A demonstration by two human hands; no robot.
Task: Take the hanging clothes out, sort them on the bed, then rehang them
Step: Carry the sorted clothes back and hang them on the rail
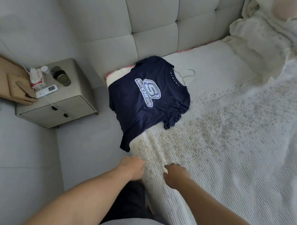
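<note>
A navy T-shirt (147, 101) with a pale blue and white logo lies spread on the near left corner of the bed (231, 146), its hem draping over the mattress edge. A thin wire hanger hook (188, 74) pokes out past its collar. My left hand (134, 167) hovers at the mattress edge just below the shirt's hem, fingers loosely bent and holding nothing. My right hand (175, 174) is over the white ribbed bedcover beside it, fingers relaxed and empty. Both hands are apart from the shirt.
A grey nightstand (58, 104) stands left of the bed with a remote, a tissue pack, a small bottle and a dark jar. Wooden boards (8, 84) lean over it. A tufted headboard (152, 19) is behind, and rumpled cream bedding (263, 38) lies at the far right.
</note>
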